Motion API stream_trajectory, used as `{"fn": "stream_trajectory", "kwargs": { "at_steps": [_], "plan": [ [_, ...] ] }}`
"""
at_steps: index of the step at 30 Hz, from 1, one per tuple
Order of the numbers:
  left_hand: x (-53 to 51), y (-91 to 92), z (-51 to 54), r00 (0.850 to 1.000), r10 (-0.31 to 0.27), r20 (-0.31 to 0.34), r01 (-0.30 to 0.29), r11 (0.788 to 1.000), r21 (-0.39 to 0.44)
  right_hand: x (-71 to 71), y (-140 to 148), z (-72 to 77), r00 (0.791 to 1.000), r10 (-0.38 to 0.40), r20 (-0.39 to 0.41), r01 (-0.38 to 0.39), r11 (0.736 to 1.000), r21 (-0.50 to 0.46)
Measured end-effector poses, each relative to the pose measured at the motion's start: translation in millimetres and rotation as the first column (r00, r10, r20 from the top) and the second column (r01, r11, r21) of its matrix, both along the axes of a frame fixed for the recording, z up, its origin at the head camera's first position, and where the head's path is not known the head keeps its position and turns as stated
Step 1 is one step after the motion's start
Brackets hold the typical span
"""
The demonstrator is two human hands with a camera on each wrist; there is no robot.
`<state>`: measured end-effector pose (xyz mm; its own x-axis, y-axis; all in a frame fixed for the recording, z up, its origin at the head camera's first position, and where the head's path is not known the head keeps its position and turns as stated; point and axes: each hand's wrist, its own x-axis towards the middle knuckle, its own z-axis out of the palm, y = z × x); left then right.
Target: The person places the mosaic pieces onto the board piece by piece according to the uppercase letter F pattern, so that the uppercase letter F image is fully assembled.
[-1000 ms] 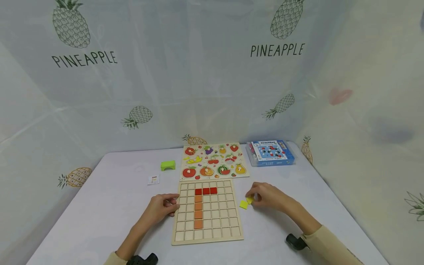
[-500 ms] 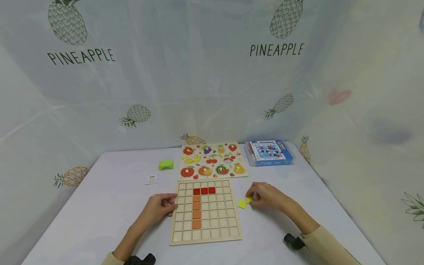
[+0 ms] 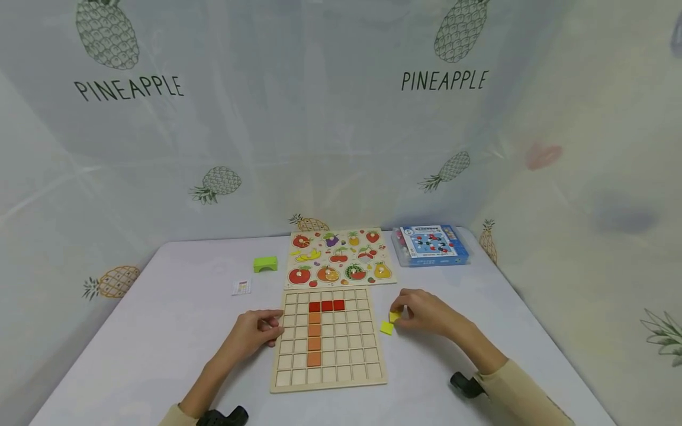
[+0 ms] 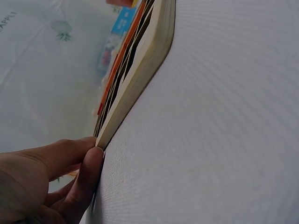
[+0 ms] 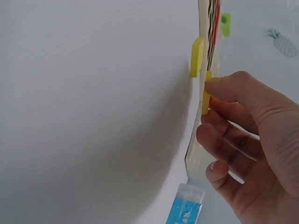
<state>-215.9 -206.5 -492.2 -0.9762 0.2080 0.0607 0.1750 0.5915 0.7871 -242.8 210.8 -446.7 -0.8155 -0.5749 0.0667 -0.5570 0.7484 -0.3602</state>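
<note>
In the head view, a wooden grid board (image 3: 338, 374) lies flat, with several orange tiles (image 3: 314, 344) in a column and a row of red tiles (image 3: 327, 306). My left hand (image 3: 250, 333) holds the board's left edge; the left wrist view shows thumb and finger (image 4: 77, 179) at that edge. To the right of the board, my right hand (image 3: 426, 312) pinches a yellow square tile (image 5: 206, 95) between thumb and fingertips. Another yellow tile (image 3: 386, 328) lies on the table, close to the board's right edge.
Behind the grid sits a fruit picture board (image 3: 319, 255). A blue box (image 3: 433, 245) stands at the back right. Back left are a green arch block (image 3: 265, 264) and a small printed card (image 3: 241, 287). A white cloth covers the table (image 3: 160, 331).
My right hand has risen slightly and shifted a little left with its yellow tile. My left hand stays at the board's edge. The whole head view has drifted slightly.
</note>
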Motion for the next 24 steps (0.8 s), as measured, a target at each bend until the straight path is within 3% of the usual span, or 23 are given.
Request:
{"fn": "stream_trajectory", "kwargs": {
  "at_steps": [12, 24],
  "plan": [
    [-0.6, -1.3, -1.2, 1.000, 0.009, -0.011, -0.009, 1.000, -0.016, -2.5, -37.0, 5.6, 0.998, 0.051, -0.038, -0.051, 0.999, -0.010],
    [1.5, -0.6, 1.0, 1.000, -0.010, -0.009, 0.010, 1.000, -0.001, 0.1, -85.0, -6.5, 0.989, 0.144, -0.041, -0.144, 0.989, -0.016]
  ]
}}
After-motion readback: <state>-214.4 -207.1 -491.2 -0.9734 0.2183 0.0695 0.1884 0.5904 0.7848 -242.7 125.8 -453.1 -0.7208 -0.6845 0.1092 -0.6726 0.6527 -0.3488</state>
